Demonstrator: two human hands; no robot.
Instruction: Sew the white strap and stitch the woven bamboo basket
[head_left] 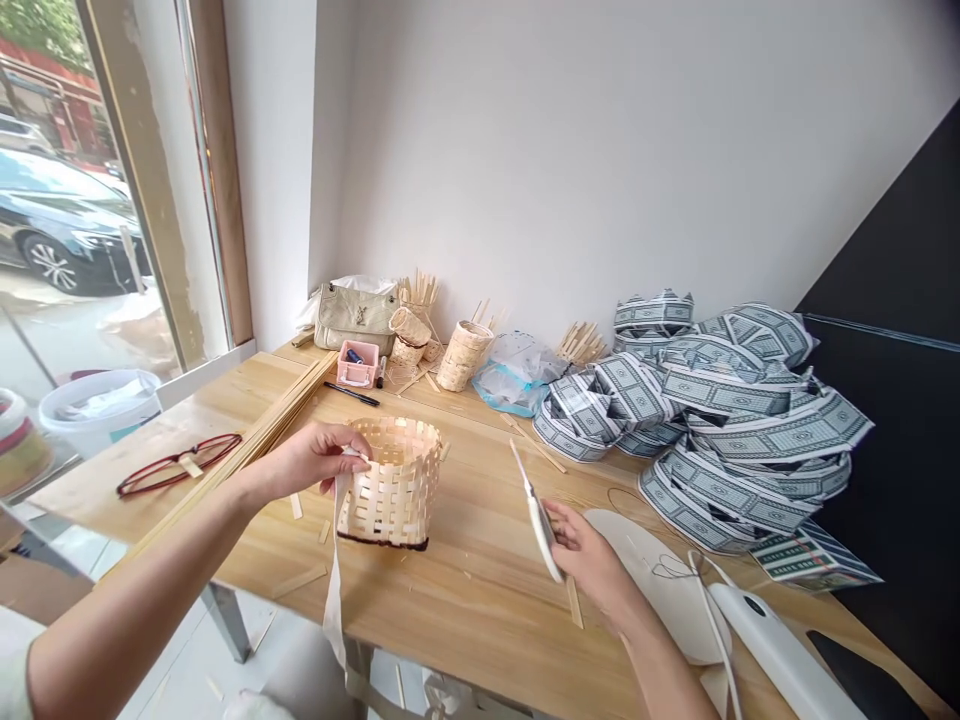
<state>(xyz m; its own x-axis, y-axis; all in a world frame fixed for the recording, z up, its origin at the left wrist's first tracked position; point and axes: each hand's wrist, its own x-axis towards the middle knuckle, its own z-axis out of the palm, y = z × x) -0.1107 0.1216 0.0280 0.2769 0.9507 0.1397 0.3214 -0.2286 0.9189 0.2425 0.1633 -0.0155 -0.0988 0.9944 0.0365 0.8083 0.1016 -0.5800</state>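
Note:
A small woven bamboo basket (394, 485) with a dark bottom edge stands on the wooden table (480, 590). My left hand (315, 455) is closed on its near-left rim, pinching a white ribbon (335, 580) that hangs down past the table's edge. My right hand (581, 550) is to the right of the basket, closed around white-handled scissors (536, 510) that point up and away.
Red glasses (176, 462) and a bundle of bamboo strips (255, 440) lie at left. At the back are a beige handbag (356, 315), a pink box (358, 362), more small baskets (463, 355) and a plastic bag (514, 372). Patterned folded paper (720, 420) piles up at right; a white fan (667, 590) lies near my right hand.

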